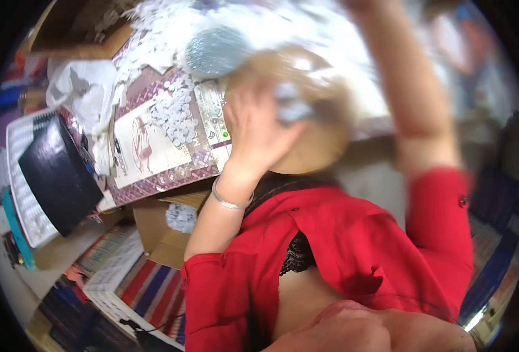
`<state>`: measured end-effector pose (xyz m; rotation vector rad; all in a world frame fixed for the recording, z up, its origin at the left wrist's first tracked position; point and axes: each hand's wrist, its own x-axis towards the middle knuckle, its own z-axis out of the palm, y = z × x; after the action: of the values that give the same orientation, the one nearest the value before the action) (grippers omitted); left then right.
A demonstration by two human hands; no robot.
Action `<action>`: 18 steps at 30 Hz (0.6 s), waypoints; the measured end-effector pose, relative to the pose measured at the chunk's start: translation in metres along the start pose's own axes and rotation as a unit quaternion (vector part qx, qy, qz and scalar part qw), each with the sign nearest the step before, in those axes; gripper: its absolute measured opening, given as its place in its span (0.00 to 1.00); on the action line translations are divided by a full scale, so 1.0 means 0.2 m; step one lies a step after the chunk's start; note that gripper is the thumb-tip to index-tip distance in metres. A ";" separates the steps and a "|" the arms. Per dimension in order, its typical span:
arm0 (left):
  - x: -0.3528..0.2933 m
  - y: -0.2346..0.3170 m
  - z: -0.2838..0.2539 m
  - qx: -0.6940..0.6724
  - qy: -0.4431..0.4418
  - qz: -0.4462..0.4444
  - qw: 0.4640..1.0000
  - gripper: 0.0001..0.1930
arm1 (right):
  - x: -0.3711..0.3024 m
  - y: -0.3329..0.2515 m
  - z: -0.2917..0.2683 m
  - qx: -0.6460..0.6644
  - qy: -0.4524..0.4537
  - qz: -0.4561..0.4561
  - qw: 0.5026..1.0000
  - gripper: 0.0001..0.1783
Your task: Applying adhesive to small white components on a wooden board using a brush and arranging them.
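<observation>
My left hand [260,126], with a bangle at its wrist, is at the left side of a large round brown shiny roll [318,146]. Its fingers curve over the roll and the thumb reaches toward the middle, where a small blue-grey thing [293,104] shows, too blurred to name. Up at the top edge, my right hand [360,4] is cut off and smeared by motion, its arm stretched far forward. Just beyond the roll sits a round grey bundle [217,50] in clear film. Left of my left hand, small pale discs [174,111] lie in a heap.
White strips [159,44] cover the back of the patterned table [154,182]. A cardboard box [77,44] stands at the far left, with a white plastic bag [83,97] before it. A black container [60,173] leans over a white basket [27,214]. An opened carton [162,234] sits below the table edge.
</observation>
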<state>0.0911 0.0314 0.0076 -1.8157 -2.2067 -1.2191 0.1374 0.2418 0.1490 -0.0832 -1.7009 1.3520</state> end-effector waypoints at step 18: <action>-0.04 -0.10 0.04 -0.007 -0.031 0.001 0.999 0.26 | -0.70 0.07 0.11 0.056 -0.048 -0.006 0.997 0.21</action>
<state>0.0807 0.0295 -0.0131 -1.8872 -2.2322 -1.1973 0.1955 0.1518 0.0538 0.0568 -1.6971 1.4604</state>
